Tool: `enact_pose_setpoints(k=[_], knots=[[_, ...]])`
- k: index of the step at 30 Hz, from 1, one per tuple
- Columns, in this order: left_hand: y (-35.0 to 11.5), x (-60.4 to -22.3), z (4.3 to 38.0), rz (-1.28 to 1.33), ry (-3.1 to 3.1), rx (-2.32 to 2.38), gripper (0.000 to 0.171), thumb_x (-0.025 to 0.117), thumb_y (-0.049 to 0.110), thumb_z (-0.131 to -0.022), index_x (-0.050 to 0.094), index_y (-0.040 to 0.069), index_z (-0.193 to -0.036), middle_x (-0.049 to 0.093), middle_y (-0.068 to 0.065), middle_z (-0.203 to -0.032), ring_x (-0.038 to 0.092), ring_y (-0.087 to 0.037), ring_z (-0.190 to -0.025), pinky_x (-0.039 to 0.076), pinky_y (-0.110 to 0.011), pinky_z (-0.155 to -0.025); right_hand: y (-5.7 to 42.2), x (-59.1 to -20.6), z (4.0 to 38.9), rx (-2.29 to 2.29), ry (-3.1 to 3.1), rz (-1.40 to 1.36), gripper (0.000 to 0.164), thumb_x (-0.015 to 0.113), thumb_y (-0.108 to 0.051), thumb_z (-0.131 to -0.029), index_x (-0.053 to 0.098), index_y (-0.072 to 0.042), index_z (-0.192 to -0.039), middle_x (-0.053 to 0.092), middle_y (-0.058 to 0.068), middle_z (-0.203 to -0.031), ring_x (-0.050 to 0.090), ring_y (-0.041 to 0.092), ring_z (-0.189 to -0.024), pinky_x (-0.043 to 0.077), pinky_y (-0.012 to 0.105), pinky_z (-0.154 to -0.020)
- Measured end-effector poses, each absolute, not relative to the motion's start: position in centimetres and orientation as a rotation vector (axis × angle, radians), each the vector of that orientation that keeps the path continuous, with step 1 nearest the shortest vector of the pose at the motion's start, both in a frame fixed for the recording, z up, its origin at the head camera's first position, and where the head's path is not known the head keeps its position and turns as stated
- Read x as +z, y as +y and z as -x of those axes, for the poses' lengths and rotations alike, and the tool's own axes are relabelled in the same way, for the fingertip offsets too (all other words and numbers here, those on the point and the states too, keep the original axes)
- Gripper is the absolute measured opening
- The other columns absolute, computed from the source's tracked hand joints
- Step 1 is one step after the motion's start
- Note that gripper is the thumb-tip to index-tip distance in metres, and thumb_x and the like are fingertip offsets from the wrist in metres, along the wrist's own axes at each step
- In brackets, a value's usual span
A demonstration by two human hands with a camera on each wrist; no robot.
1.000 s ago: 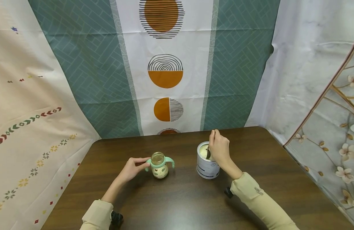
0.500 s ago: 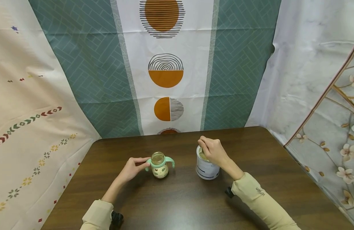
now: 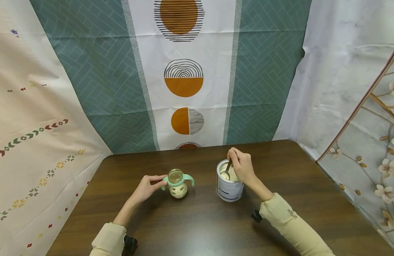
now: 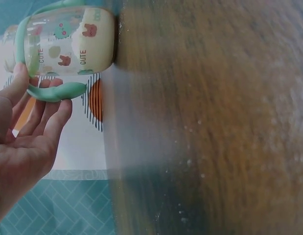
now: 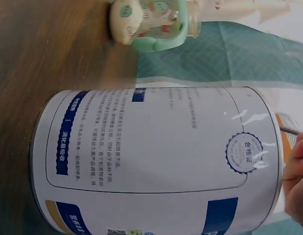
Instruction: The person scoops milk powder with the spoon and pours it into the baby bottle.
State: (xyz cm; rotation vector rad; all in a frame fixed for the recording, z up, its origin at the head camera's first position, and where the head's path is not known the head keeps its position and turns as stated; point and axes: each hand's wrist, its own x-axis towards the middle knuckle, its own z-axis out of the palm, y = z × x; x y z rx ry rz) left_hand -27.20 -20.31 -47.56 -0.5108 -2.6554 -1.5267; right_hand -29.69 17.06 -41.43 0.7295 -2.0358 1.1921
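A baby bottle (image 3: 178, 191) with mint-green handles stands uncapped on the table, pale powder in its lower part. My left hand (image 3: 146, 189) holds its left handle (image 4: 58, 92) between thumb and fingers; the left wrist view shows cartoon prints on the clear wall. To the right is an open white can (image 3: 228, 191) of cream-coloured powder. My right hand (image 3: 243, 168) pinches the handle of a metal spoon (image 3: 229, 165) above the can, and the spoon's bowl is within the can's mouth, at the powder. In the right wrist view the can's wall (image 5: 156, 147) hides the spoon's bowl.
The dark wooden table (image 3: 197, 227) carries both containers near its back edge. A patterned cloth (image 3: 184, 117) hangs behind it, with more cloth at left and right. Black wrist devices show under both sleeves.
My right hand has moved left and down over the can, then back up slightly, baring the spoon. The can has shifted a little left and nearer. The left hand and bottle stay still.
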Motion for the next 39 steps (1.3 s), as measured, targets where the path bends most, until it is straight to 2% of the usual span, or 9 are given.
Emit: enact_pose_setpoints(k=[5,11,17,23,31,39], knots=[[-20.3,-47.5,27.1,0.518,-2.659,-1.531,0.038,0.07,0.022,-0.089,0.068,0.003,-0.121,0.067,-0.018,-0.12,0.064,-0.029,-0.112,0.053,-0.021,-0.085,18.1,-41.0,29.8,1.413,-2.241,-0.523,0.039,0.043,-0.021,-0.105,0.059,-0.005,-0.073,0.054,0.007,-0.053,0.046,0.004,-0.039,0.037,0.021,-0.038],[-20.3,-47.5,27.2,0.525,-2.636,-1.558,0.037,0.07,0.02,-0.088,0.068,0.003,-0.121,0.067,-0.018,-0.119,0.063,-0.032,-0.112,0.052,-0.021,-0.085,18.8,-40.0,29.4,1.575,-2.334,-0.428,0.04,0.041,-0.016,-0.105,0.061,0.008,-0.079,0.056,0.017,-0.057,0.048,0.005,-0.039,0.039,0.021,-0.038],[-20.2,-47.6,27.1,0.516,-2.654,-1.569,0.038,0.071,0.02,-0.088,0.067,0.002,-0.122,0.067,-0.018,-0.12,0.063,-0.03,-0.112,0.052,-0.02,-0.084,19.6,-40.3,29.6,1.898,-2.303,-0.173,0.042,0.041,-0.02,-0.105,0.058,0.012,-0.083,0.054,0.002,-0.053,0.048,0.006,-0.038,0.039,0.02,-0.037],[-20.3,-47.6,27.3,0.51,-2.655,-1.565,0.038,0.071,0.021,-0.088,0.067,0.002,-0.121,0.067,-0.019,-0.12,0.063,-0.03,-0.112,0.052,-0.02,-0.084,20.6,-41.7,30.8,2.049,-2.233,-0.086,0.041,0.039,-0.022,-0.106,0.056,0.011,-0.087,0.052,-0.005,-0.051,0.045,0.003,-0.039,0.038,0.017,-0.039],[-20.3,-47.5,27.2,0.514,-2.655,-1.56,0.038,0.071,0.022,-0.088,0.067,0.003,-0.122,0.067,-0.018,-0.119,0.063,-0.029,-0.112,0.051,-0.019,-0.083,21.5,-42.1,31.3,2.282,-2.11,0.003,0.036,0.036,-0.02,-0.106,0.054,-0.001,-0.081,0.051,-0.006,-0.052,0.045,0.002,-0.041,0.037,0.014,-0.041],[-20.3,-47.6,27.3,0.523,-2.655,-1.554,0.038,0.07,0.021,-0.088,0.067,0.003,-0.122,0.067,-0.019,-0.12,0.063,-0.027,-0.111,0.051,-0.018,-0.083,22.1,-42.0,31.5,2.45,-1.986,0.072,0.038,0.035,-0.02,-0.106,0.054,-0.004,-0.078,0.051,-0.006,-0.051,0.045,0.001,-0.039,0.035,0.013,-0.04]])
